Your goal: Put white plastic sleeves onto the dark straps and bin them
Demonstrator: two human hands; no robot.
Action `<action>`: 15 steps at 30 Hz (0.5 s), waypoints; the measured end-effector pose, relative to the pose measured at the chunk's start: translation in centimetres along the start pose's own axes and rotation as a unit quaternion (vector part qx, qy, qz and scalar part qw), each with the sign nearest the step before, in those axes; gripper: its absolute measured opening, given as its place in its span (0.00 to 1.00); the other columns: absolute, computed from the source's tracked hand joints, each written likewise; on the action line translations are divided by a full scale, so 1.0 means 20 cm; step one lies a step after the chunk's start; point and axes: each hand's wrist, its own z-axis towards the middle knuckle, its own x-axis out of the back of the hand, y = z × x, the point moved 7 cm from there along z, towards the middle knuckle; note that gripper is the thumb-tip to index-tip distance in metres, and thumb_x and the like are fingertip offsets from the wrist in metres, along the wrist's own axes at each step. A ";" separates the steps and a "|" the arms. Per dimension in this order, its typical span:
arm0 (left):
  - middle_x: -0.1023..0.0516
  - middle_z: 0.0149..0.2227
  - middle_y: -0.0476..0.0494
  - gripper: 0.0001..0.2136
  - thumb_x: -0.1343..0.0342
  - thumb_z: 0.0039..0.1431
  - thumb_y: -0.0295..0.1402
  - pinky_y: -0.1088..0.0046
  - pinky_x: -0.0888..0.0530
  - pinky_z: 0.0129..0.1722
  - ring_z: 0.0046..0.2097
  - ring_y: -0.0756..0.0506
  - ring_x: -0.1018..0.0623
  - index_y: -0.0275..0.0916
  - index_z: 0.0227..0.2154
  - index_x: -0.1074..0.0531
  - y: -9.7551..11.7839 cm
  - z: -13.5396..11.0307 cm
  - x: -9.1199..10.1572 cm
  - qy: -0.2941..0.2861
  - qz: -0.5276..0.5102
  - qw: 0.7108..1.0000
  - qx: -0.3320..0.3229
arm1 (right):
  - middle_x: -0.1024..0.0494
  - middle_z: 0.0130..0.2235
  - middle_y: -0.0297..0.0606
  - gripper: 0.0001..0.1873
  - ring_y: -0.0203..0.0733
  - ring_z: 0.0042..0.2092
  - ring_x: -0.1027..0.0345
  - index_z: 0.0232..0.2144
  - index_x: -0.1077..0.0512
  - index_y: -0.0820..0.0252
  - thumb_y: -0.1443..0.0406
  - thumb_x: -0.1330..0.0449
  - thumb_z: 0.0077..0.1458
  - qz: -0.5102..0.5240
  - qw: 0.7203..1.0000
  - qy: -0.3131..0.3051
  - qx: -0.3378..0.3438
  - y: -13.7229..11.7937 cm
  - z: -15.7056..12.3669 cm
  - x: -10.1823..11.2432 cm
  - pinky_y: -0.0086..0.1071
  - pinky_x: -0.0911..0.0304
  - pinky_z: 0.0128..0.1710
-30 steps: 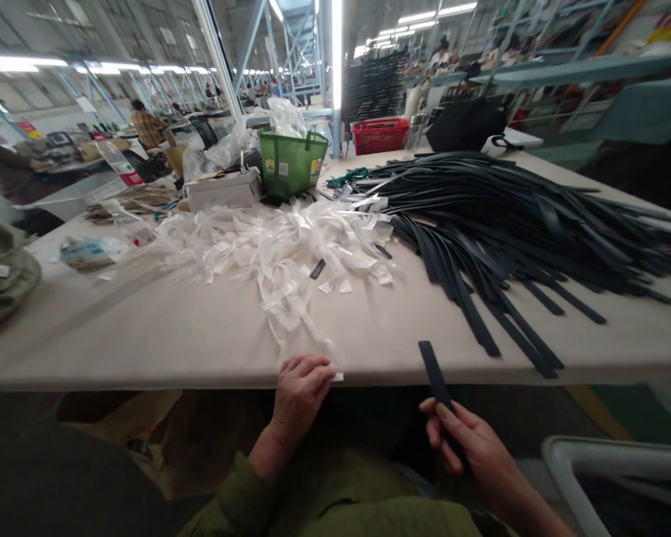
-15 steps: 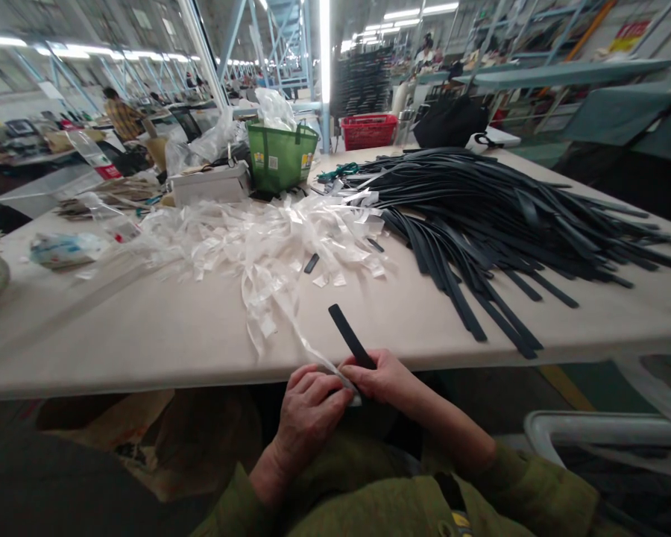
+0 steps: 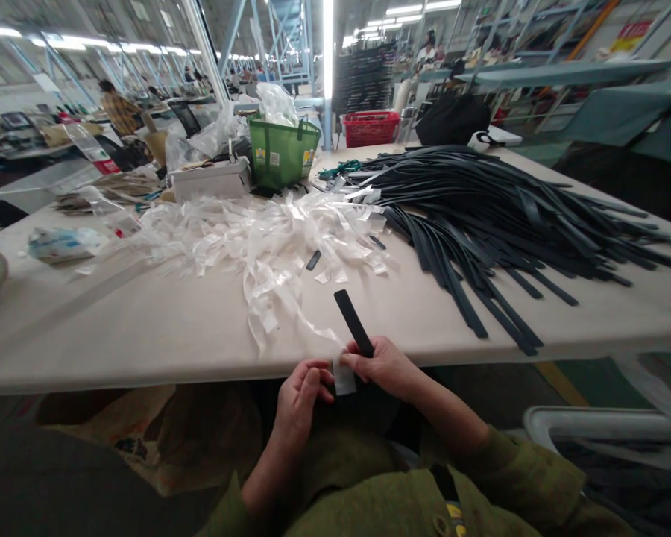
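Near the table's front edge, my right hand (image 3: 388,369) is closed round a short black strip (image 3: 353,322) that points up and away from me. The same hand pinches a white translucent backing strip (image 3: 344,377) between thumb and finger. One end of this white strip hangs down below the fingers, and the rest trails onto the table toward the white heap. Just left of the hanging end is my left hand (image 3: 300,395), its fingers curled loosely and apart, with nothing visible in them.
A heap of white strips (image 3: 218,231) covers the table's middle (image 3: 162,328). Many long black strips (image 3: 481,201) lie at the right. Behind stand a green bag (image 3: 279,160), a white box (image 3: 211,181) and a red basket (image 3: 370,130). A brown bag (image 3: 162,440) hangs below the table.
My left hand has let go of the white strip and drawn slightly left, its fingers opening. The white strip's end now hangs free. My right hand has risen slightly with the black strip.
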 end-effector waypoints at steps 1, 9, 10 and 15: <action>0.20 0.32 0.41 0.26 0.45 0.55 0.57 0.72 0.27 0.29 0.25 0.48 0.24 0.35 0.38 0.23 -0.03 0.01 -0.03 -0.026 -0.044 0.997 0.053 | 0.38 0.16 0.25 0.14 0.31 0.20 0.47 0.23 0.31 0.61 0.57 0.40 0.51 -0.002 1.000 0.000 0.002 -0.01 0.00 0.00 0.27 0.50 0.22; 0.17 0.31 0.39 0.17 0.30 0.44 0.44 0.74 0.26 0.37 0.32 0.48 0.22 0.32 0.28 0.19 -0.03 0.06 -0.18 -0.097 -0.133 0.976 0.143 | 0.31 0.22 0.28 0.19 0.32 0.22 0.41 0.35 0.30 0.61 0.51 0.46 0.61 -0.029 0.998 0.021 0.051 -0.07 -0.06 0.06 0.26 0.45 0.24; 0.18 0.30 0.41 0.16 0.29 0.43 0.43 0.75 0.26 0.36 0.31 0.49 0.22 0.33 0.27 0.20 -0.03 0.07 -0.18 -0.081 -0.161 0.972 0.151 | 0.30 0.25 0.29 0.22 0.32 0.21 0.41 0.39 0.31 0.61 0.48 0.50 0.63 -0.034 0.997 0.041 0.062 -0.07 -0.09 0.09 0.26 0.45 0.23; 0.21 0.26 0.49 0.16 0.25 0.38 0.38 0.77 0.24 0.33 0.27 0.52 0.23 0.35 0.25 0.25 -0.07 0.12 -0.20 0.001 -0.344 0.920 0.188 | 0.32 0.25 0.30 0.24 0.33 0.22 0.42 0.33 0.34 0.58 0.47 0.58 0.67 -0.082 0.992 0.074 0.062 -0.03 -0.30 0.15 0.27 0.46 0.22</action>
